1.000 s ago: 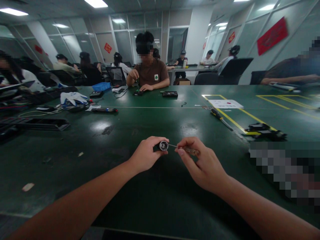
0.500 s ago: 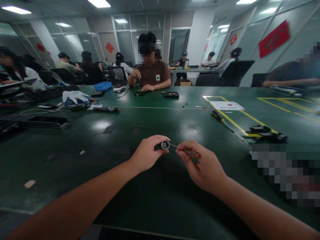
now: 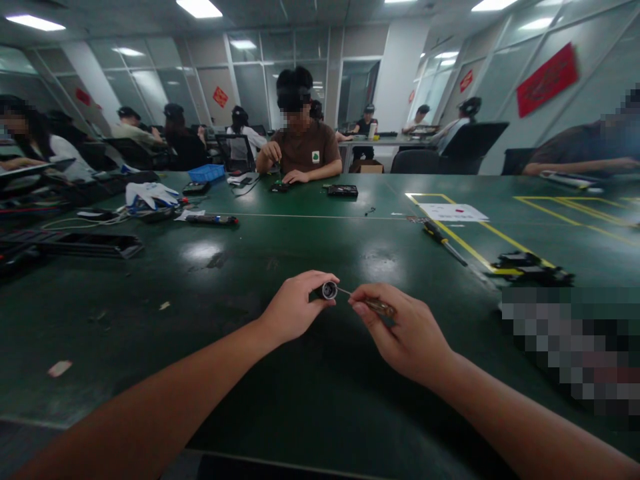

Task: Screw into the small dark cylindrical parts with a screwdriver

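Between thumb and fingers, my left hand [image 3: 295, 307] grips a small round metal-rimmed cylinder [image 3: 329, 291], its open end turned towards me. Dark parts show inside the rim, too small to name. My right hand [image 3: 400, 327] is closed on a thin screwdriver [image 3: 377, 305] with a brownish see-through handle. The screwdriver's shaft points left, and its tip is at the right edge of the cylinder's rim; whether it touches I cannot tell. Both hands are held over the green table [image 3: 280, 413].
A yellow-black screwdriver [image 3: 445, 241] and black parts [image 3: 533, 268] lie to the right, near a white sheet [image 3: 454, 212]. On the left are a dark pen-shaped tool [image 3: 213, 220], white gloves [image 3: 150, 195] and a black frame [image 3: 100, 244]. Across the table a person [image 3: 305, 147] handles small parts.
The cylinder and both hands have shifted very slightly left, and the cylinder's open end has turned a little. Both grips stay the same.
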A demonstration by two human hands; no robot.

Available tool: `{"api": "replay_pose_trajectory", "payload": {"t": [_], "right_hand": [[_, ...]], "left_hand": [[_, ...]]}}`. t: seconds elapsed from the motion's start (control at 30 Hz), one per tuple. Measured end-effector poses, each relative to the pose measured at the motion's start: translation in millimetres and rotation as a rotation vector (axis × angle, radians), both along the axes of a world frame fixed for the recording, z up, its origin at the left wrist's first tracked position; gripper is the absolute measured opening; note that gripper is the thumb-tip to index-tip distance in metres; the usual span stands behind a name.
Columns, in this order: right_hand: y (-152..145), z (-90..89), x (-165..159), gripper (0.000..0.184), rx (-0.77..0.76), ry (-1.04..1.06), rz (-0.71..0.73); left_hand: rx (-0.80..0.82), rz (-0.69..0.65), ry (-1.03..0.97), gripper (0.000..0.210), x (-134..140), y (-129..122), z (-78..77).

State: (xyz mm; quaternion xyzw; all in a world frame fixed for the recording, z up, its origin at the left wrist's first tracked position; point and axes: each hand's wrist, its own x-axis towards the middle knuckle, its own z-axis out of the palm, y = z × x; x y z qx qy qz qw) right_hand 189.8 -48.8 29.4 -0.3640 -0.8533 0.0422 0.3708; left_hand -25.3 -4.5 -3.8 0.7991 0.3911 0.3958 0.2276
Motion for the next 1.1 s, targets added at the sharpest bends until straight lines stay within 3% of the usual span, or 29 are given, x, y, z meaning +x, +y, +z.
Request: {"api": "replay_pose_trajectory", "payload": {"t": [0.6,1.1], "right_hand": [[0.6,1.6,-0.4,0.012,-0.12,0.0,0.035],[-1.7,4.3,1.2,0.011,-0.127,0.038,0.023]], "left_hand": [[0.051,-0.013,0.052,0.027,-2.0,1.2,-0.2],[0.054,-0.015,0.035,0.029,-1.8,0.5,3.7]]}}
